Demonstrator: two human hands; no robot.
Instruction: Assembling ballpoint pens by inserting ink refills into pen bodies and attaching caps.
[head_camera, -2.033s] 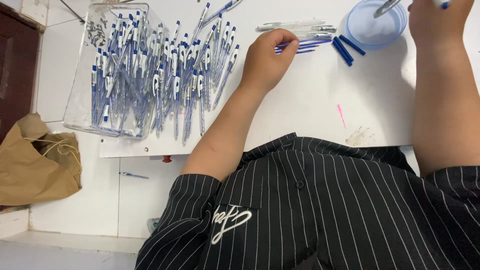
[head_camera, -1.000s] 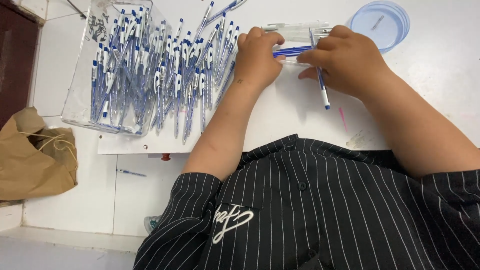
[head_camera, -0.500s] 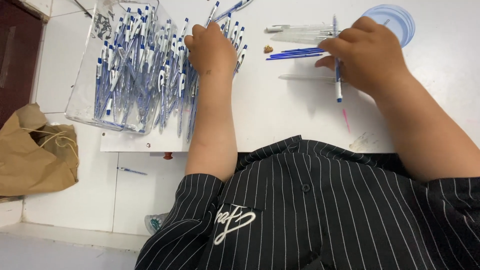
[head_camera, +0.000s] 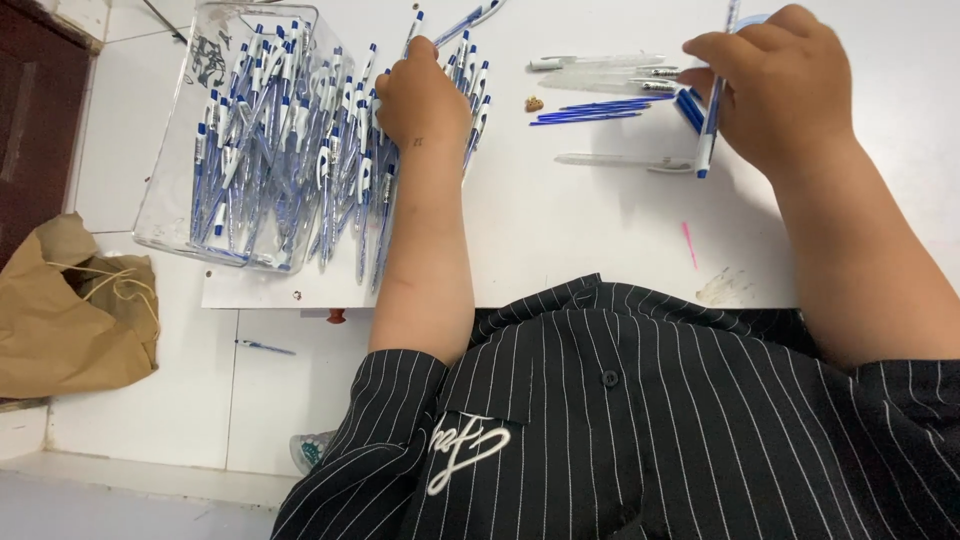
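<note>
The right hand (head_camera: 790, 85) pinches a blue-and-clear pen (head_camera: 712, 120) near the far right of the white table (head_camera: 560, 230); its grip is closed on the upper half of the barrel, thumb and fingers curled round it. The pen stands nearly along the near-far line of the table, its long axis tilted only slightly, with the white-and-blue lower end pointing toward the person and sticking out below the fingers, while the upper end rises past the knuckles toward the far edge. It is slim, with a clear barrel and blue trim. Just left of that hand lie loose parts: a few clear barrels (head_camera: 610, 75) lying crosswise, a small bundle of thin blue refills (head_camera: 590, 110) also crosswise, and one more clear barrel (head_camera: 625, 161) nearer the person. The left hand (head_camera: 420, 95) rests palm down on a heap of finished pens (head_camera: 330, 160) that spills from a clear plastic box (head_camera: 180, 200) at the table's left edge; its fingers are bent into the heap, and whether they have closed on any one pen cannot be told. A brown paper bag (head_camera: 70, 310) lies on the floor to the left.
</note>
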